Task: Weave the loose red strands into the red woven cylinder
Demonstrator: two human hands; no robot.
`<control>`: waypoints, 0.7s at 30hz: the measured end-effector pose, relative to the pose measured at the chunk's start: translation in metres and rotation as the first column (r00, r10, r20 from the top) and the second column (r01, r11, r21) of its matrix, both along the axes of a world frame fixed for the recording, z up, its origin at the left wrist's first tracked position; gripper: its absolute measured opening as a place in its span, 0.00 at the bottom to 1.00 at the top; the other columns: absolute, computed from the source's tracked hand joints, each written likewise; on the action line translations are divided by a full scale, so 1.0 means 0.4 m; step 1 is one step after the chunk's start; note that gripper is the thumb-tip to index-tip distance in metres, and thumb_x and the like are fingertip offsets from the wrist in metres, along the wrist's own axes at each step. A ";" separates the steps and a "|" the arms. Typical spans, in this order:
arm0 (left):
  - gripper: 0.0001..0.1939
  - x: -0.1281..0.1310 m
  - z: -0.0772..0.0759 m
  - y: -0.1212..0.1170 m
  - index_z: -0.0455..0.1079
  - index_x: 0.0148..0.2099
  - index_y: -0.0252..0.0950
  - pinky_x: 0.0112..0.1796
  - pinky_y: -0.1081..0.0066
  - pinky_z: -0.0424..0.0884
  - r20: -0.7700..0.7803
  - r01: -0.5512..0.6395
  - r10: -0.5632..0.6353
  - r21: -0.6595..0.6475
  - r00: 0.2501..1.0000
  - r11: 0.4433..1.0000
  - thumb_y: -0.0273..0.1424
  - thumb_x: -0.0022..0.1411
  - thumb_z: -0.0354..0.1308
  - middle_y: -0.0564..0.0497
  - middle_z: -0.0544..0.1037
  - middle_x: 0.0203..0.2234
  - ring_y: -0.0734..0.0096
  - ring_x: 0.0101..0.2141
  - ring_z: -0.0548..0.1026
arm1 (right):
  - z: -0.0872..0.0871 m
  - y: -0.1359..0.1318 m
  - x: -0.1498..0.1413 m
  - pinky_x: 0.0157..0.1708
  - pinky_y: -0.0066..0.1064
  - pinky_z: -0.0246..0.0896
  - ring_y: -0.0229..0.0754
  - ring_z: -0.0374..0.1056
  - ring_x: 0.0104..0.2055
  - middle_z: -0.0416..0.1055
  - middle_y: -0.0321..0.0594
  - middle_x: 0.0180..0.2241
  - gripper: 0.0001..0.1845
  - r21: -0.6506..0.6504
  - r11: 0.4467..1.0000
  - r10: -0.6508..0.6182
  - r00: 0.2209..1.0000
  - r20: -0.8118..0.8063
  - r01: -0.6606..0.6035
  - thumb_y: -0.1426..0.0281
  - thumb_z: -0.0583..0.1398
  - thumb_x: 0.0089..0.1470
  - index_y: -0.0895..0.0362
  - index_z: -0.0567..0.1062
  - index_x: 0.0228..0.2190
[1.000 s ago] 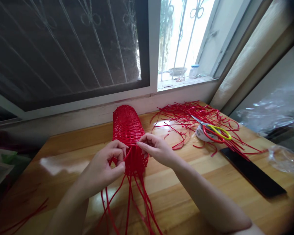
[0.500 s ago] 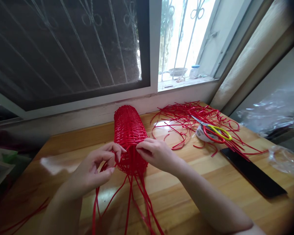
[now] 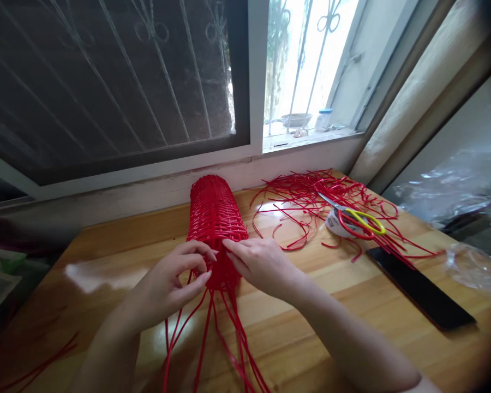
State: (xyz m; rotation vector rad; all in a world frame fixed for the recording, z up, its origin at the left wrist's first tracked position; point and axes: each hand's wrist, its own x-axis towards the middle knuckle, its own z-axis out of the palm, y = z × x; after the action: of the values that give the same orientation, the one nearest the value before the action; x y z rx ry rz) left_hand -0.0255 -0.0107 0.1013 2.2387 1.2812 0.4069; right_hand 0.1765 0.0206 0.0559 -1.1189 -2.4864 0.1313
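A red woven basket (image 3: 215, 210), shaped like a tube, lies on its side on the wooden table with its near end facing me. Several long loose red strands (image 3: 239, 333) trail from that end toward me. At the left of the near rim is my left hand (image 3: 184, 273), its thumb and fingers curved and apart, the fingertips close to the weave. My right hand (image 3: 262, 265) is closed at the rim's upper right, fingertips pressed on the weave; what lies under them is partly hidden.
A heap of red strands (image 3: 303, 188) lies at the back right. Scissors (image 3: 358, 221) with red and yellow handles rest on a white roll (image 3: 335, 225). A black flat slab (image 3: 421, 289) and clear plastic (image 3: 474, 267) are at right. The window wall borders the table (image 3: 118, 243).
My left hand has moved right, closer to the middle of the basket's near end, and its thumb and fingers are farther apart. My right fingertips have shifted slightly left along the rim.
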 end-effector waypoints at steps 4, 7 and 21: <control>0.09 0.002 -0.008 -0.006 0.64 0.28 0.37 0.34 0.75 0.68 -0.024 -0.049 0.052 0.089 0.998 0.995 0.32 0.61 0.49 0.48 0.65 0.40 0.67 0.43 0.66 | 0.002 -0.011 -0.005 0.23 0.30 0.39 0.38 0.67 0.27 0.74 0.37 0.26 0.11 0.027 0.992 -0.124 0.991 0.050 0.123 0.71 0.49 0.60 0.56 0.70 0.30; 0.10 0.016 -0.008 -0.008 0.63 0.27 0.36 0.42 0.69 0.66 -0.065 -0.026 0.035 0.127 0.997 0.992 0.30 0.60 0.49 0.49 0.64 0.37 0.68 0.41 0.65 | -0.001 -0.018 -0.013 0.22 0.31 0.37 0.38 0.67 0.26 0.74 0.38 0.26 0.10 0.019 0.989 -0.146 0.987 0.072 0.145 0.72 0.49 0.58 0.57 0.70 0.33; 0.10 0.011 0.003 0.035 0.64 0.27 0.36 0.46 0.66 0.61 -0.145 0.136 -0.122 0.091 0.982 0.987 0.30 0.61 0.48 0.50 0.63 0.37 0.67 0.44 0.62 | -0.012 0.001 -0.026 0.25 0.29 0.44 0.40 0.69 0.28 0.76 0.38 0.28 0.15 -0.286 0.942 -0.186 0.983 -0.007 0.176 0.69 0.52 0.53 0.53 0.68 0.43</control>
State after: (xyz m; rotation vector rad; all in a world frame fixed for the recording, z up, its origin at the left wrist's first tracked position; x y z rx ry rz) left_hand -0.0212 0.0032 0.1026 2.4568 1.1982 0.2762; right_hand 0.1660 0.0212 0.0511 -1.4427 -2.3707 0.4638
